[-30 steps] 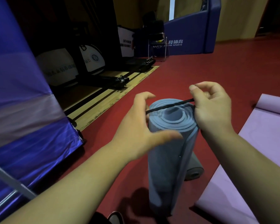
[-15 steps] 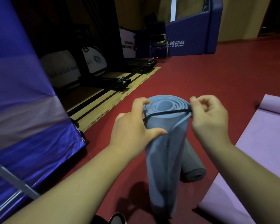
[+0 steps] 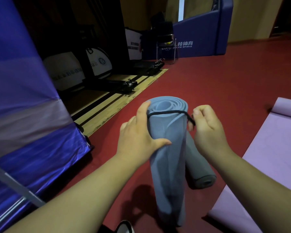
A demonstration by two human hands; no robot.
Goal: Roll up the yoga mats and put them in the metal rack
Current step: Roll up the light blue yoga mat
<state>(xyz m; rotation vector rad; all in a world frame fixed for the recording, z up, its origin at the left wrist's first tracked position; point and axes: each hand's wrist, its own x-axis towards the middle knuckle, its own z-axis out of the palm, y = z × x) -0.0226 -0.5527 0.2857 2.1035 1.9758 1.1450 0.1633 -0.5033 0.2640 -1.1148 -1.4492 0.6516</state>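
Open red floor (image 3: 217, 84) ahead, blue cover (image 3: 23, 115) walling the left, grey roll (image 3: 200, 165) just beside standing mat (image 3: 168, 157), purple mat (image 3: 267, 157) right

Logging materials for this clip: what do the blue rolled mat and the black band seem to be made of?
The blue mat looks like soft matte foam: thick layers show at its rolled end. The black band is probably elastic cord: thin, pulled taut across the roll's top.

The rolled mat (image 3: 168, 148) is pale blue, crossed near its top by a thin black cord (image 3: 166, 112). The second roll (image 3: 200, 172) is grey and the flat mat (image 3: 267, 157) is lilac. The floor (image 3: 225, 84) is dark red, and the wooden strip (image 3: 118, 105) is pale with black lines. The glossy sheet (image 3: 23, 98) is blue with what seems a greyish-violet band.
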